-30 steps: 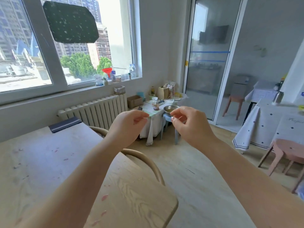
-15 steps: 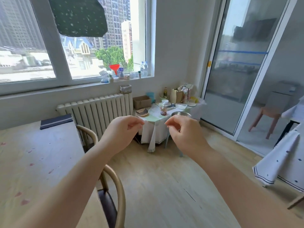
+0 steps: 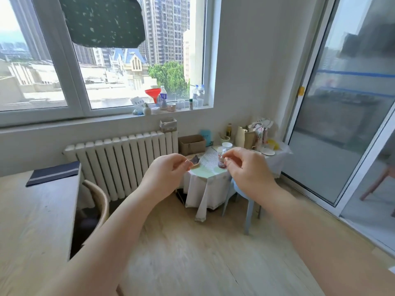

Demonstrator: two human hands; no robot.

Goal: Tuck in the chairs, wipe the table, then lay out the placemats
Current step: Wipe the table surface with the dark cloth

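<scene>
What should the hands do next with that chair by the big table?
Probably lower the left hand to the wooden chair and push it under the table. Both hands, the right hand too, hang in the air with curled fingers that seem to hold nothing, and the chair's curved back stands out from the table's edge.

Radiator (image 3: pixel 128 161) — red funnel (image 3: pixel 153 93), perhaps bottles (image 3: pixel 198 96)

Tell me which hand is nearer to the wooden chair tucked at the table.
Left. The left hand is raised in the air to the right of the wooden chair and above it; the right hand is farther right, beyond the left hand. Neither touches the chair.
</scene>
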